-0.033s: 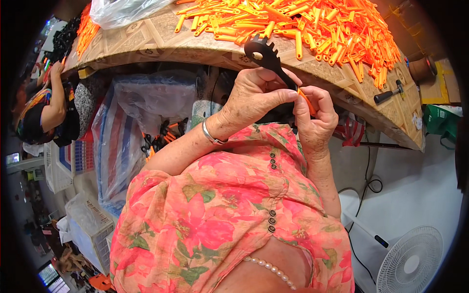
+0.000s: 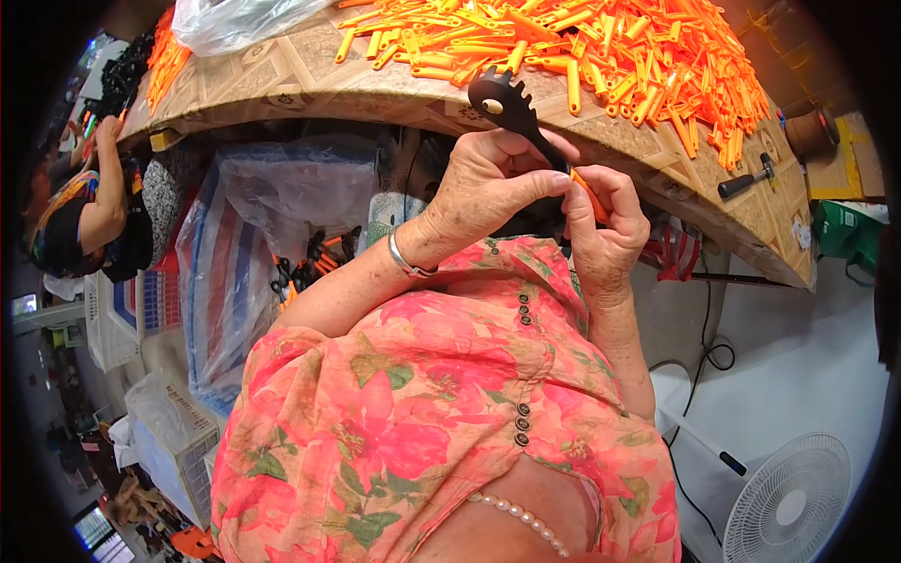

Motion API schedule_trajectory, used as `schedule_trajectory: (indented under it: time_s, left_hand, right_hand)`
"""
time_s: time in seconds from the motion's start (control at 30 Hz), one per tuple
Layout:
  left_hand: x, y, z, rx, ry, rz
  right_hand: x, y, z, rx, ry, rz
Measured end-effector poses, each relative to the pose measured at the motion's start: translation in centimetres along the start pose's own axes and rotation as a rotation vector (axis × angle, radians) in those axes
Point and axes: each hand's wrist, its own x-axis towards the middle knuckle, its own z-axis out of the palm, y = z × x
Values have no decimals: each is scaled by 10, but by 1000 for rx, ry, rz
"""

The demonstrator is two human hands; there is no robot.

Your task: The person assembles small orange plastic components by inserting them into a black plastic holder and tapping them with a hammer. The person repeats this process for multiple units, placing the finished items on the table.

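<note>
A black pasta server [image 2: 507, 103], toothed at its head and with a hole through it, points up over the table's near edge. My left hand [image 2: 490, 184] grips its shaft, thumb stretched along it. At the shaft's lower end is an orange handle [image 2: 591, 195], pinched between the thumb and fingers of my right hand [image 2: 610, 223]. Both hands meet there in front of my chest, and the fingers partly hide where the black and orange parts meet. Beyond them, a large heap of loose orange handles [image 2: 601, 42] lies on the table [image 2: 272, 80].
A small black-handled tool [image 2: 741, 182] and a brown spool [image 2: 811, 133] are at the table's right. Clear plastic [image 2: 244, 19] lies at the far left. Below the table, a striped bag [image 2: 211, 253] holds black-and-orange pieces. A white fan [image 2: 793, 507] stands lower right. Another person's arm [image 2: 105, 202] shows left.
</note>
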Motion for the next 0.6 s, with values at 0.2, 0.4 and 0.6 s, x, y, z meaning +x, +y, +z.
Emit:
schedule_trajectory:
  time_s: [0.2,0.4,0.6]
  left_hand:
    - [-5,-11,4,104,15,100]
    - [-9,-11,10,230,14,168]
    - [-14,-12,11,326,-41,140]
  right_hand:
    - [3,-4,-6,-54,-21,-72]
    - [-1,-12,-7,-110,-45,-128]
    - [-11,-9,-9,-2,-68,-22]
